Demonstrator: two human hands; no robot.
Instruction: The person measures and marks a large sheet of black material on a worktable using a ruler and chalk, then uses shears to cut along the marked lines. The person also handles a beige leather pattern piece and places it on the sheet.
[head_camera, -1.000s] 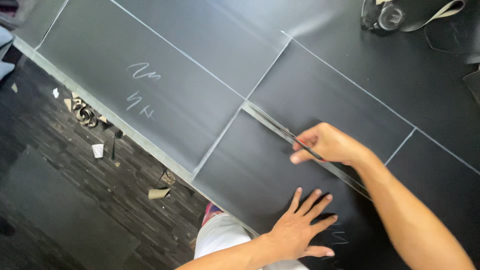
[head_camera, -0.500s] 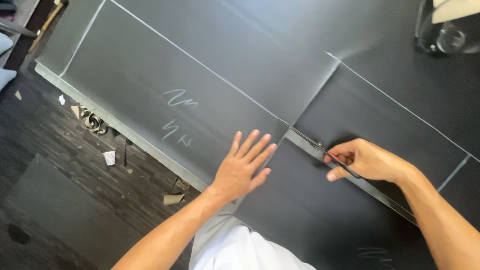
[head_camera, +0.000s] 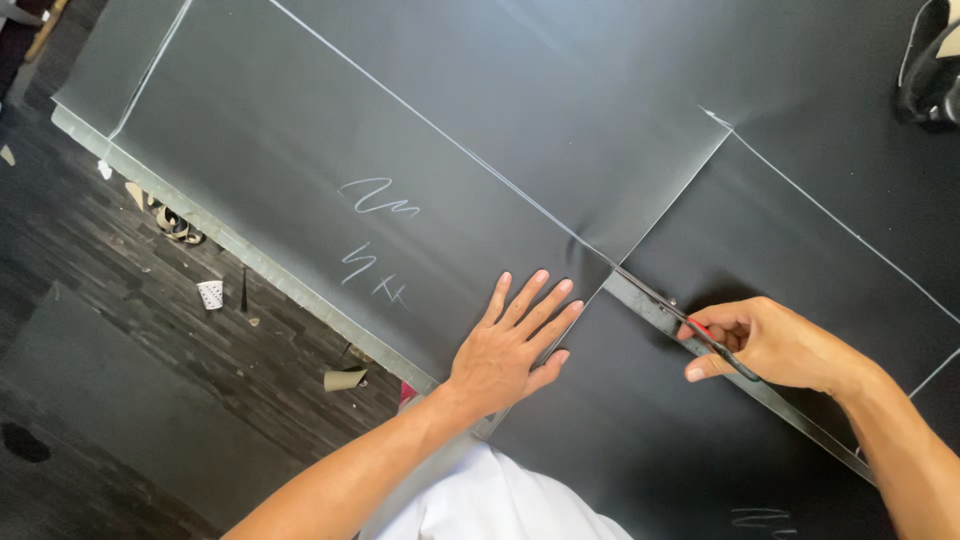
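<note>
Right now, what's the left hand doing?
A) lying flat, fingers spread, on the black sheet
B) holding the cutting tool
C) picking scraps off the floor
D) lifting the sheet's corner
A: the left hand lies palm down with fingers spread on the black sheet, while the right hand holds the thin cutting tool along the metal straightedge.

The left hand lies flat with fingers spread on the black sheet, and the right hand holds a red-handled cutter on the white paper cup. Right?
Not quite. In the head view the right hand holds the red-handled cutter on the black sheet, along a chalk line. The white paper cup lies on the floor.
</note>
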